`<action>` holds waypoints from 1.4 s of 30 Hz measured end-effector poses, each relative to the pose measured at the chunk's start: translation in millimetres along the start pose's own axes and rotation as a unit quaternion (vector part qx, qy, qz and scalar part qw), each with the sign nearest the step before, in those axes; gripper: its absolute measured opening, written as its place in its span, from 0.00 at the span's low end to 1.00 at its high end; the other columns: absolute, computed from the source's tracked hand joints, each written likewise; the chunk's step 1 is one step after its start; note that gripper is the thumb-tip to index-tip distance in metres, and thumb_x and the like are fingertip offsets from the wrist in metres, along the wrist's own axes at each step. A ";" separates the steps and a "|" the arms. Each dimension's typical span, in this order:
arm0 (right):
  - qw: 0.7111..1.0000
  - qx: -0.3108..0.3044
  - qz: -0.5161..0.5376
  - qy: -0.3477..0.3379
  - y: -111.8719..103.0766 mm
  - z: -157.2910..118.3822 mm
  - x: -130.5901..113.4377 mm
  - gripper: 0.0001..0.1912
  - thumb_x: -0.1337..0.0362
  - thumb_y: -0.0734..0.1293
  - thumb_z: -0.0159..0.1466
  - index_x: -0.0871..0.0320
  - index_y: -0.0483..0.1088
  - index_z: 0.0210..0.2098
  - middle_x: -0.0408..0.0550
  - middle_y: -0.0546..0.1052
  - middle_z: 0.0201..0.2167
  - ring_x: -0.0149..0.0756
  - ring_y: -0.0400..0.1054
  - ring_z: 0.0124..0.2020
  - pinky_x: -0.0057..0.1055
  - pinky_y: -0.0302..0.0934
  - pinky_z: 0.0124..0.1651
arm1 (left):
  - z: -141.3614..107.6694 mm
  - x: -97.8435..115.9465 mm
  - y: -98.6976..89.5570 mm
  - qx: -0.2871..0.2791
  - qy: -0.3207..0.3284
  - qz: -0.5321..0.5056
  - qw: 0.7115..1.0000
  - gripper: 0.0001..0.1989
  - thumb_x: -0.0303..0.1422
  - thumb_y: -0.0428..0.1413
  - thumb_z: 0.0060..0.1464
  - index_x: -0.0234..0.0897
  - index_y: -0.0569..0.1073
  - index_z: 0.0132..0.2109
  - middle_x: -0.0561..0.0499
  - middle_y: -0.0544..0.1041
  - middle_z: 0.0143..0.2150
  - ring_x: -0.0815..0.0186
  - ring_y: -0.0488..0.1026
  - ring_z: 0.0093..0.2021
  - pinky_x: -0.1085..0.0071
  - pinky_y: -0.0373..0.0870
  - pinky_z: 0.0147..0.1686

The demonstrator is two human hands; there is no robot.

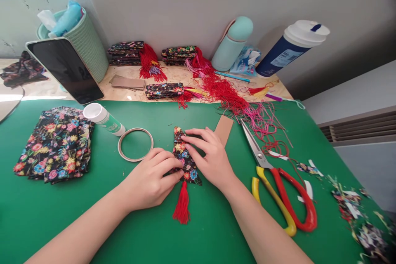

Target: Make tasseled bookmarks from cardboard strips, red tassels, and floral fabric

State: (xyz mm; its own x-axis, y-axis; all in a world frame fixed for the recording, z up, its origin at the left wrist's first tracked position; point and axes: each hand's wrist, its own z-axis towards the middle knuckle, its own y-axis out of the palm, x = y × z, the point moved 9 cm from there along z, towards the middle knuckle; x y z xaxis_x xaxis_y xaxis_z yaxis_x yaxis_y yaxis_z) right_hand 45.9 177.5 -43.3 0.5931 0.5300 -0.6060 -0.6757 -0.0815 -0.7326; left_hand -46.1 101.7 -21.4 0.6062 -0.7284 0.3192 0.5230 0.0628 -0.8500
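A black floral fabric strip [180,148] lies lengthwise on the green table between my hands, its lower part flaring out to the right. From its near end a red tassel [182,204] points toward me. My left hand [154,179] has its thumb and fingers pressed together at the strip's left edge, hiding part of it. Fingertips of my right hand [212,156] rest on the strip's upper right side, with the fingers stretched and apart. Just behind the right hand lies a brown card strip [224,130]. A roll of tape [119,148] is beside my left hand.
Scissors [261,159] with red and yellow handles lie at right, near fabric scraps [346,202]. At left are a glue stick [109,123], folded floral fabric [55,144] and a propped phone [66,68]. Tasselled stacks [125,53], red threads [224,93] and bottles [232,45] line the back.
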 end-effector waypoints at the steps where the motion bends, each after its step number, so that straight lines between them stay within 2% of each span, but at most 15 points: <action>1: 1.000 0.000 0.000 -0.001 0.0 0.0 -0.2 0.11 0.66 0.62 0.63 0.53 0.74 0.41 0.50 0.77 0.44 0.41 0.69 0.48 0.53 0.53 0.59 | 0.3 0.0 -0.2 0.002 -0.001 -0.003 1.000 0.08 0.24 0.53 0.56 0.35 0.74 0.41 0.45 0.77 0.43 0.62 0.71 0.43 0.61 0.67 0.43; 6: 1.000 0.007 0.008 0.001 -2.2 0.6 -1.3 0.13 0.69 0.59 0.64 0.53 0.74 0.42 0.49 0.77 0.44 0.40 0.69 0.47 0.53 0.54 0.59 | 0.1 0.3 -1.6 0.010 0.001 -0.007 1.000 0.08 0.25 0.52 0.57 0.35 0.74 0.41 0.44 0.78 0.44 0.61 0.72 0.46 0.61 0.68 0.44; 11: 1.000 0.009 0.021 0.014 -2.0 0.2 0.6 0.20 0.73 0.55 0.64 0.52 0.71 0.47 0.48 0.76 0.44 0.40 0.68 0.48 0.53 0.54 0.59 | -0.5 0.8 -1.5 0.014 0.006 -0.014 1.000 0.08 0.24 0.53 0.56 0.33 0.74 0.42 0.43 0.78 0.44 0.61 0.73 0.46 0.61 0.68 0.44; 15: 1.000 -0.002 -0.009 0.007 0.8 -1.7 0.6 0.22 0.74 0.55 0.62 0.52 0.71 0.49 0.51 0.72 0.49 0.43 0.64 0.51 0.52 0.56 0.58 | -1.4 0.2 0.4 0.009 0.006 -0.019 1.000 0.09 0.24 0.52 0.56 0.33 0.73 0.43 0.43 0.78 0.44 0.61 0.73 0.45 0.61 0.67 0.45; 19: 0.999 -0.009 -0.035 0.003 2.3 -2.9 0.1 0.23 0.75 0.56 0.59 0.54 0.73 0.48 0.53 0.69 0.51 0.46 0.60 0.53 0.52 0.59 0.56 | -1.5 -1.0 1.8 0.005 0.003 -0.022 1.000 0.09 0.24 0.52 0.56 0.33 0.73 0.43 0.43 0.78 0.44 0.61 0.73 0.45 0.60 0.66 0.46; 28: 0.999 -0.014 -0.047 -0.002 5.0 -4.0 0.5 0.22 0.73 0.55 0.61 0.56 0.71 0.50 0.55 0.67 0.52 0.47 0.59 0.54 0.55 0.56 0.58 | -2.4 -0.5 2.8 -0.004 0.001 -0.020 1.000 0.08 0.24 0.52 0.56 0.33 0.73 0.43 0.44 0.78 0.44 0.62 0.73 0.44 0.60 0.66 0.46; 32: 0.998 -0.030 -0.060 0.012 6.0 -2.8 -0.6 0.22 0.71 0.56 0.62 0.59 0.66 0.55 0.57 0.64 0.55 0.48 0.57 0.55 0.53 0.55 0.58 | -2.2 -1.3 3.4 -0.003 0.002 -0.021 1.000 0.08 0.24 0.51 0.57 0.33 0.73 0.43 0.44 0.78 0.44 0.62 0.73 0.44 0.60 0.66 0.46; 36: 0.992 -0.072 -0.103 0.028 12.0 -1.8 -1.9 0.24 0.71 0.56 0.61 0.56 0.65 0.56 0.57 0.59 0.58 0.50 0.51 0.59 0.53 0.52 0.60 | -1.7 -1.6 3.7 -0.002 0.003 -0.024 1.000 0.08 0.24 0.52 0.57 0.33 0.73 0.43 0.44 0.78 0.44 0.62 0.72 0.44 0.60 0.66 0.45; 42: 0.989 -0.067 -0.121 0.042 12.5 -0.9 0.9 0.23 0.70 0.56 0.62 0.58 0.65 0.56 0.58 0.58 0.58 0.49 0.52 0.59 0.50 0.52 0.61 | -1.0 -1.3 3.2 0.000 0.001 -0.025 1.000 0.08 0.24 0.52 0.56 0.33 0.73 0.42 0.45 0.78 0.43 0.61 0.72 0.43 0.60 0.66 0.44</action>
State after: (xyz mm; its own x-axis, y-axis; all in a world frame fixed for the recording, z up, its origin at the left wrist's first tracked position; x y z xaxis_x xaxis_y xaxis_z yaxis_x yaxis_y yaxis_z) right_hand 38.4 176.2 -53.3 0.7691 0.4759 -0.4266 -0.4483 -0.0739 -0.8908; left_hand -45.8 102.1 -25.0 0.5781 -0.7325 0.3594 0.5519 0.0266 -0.8335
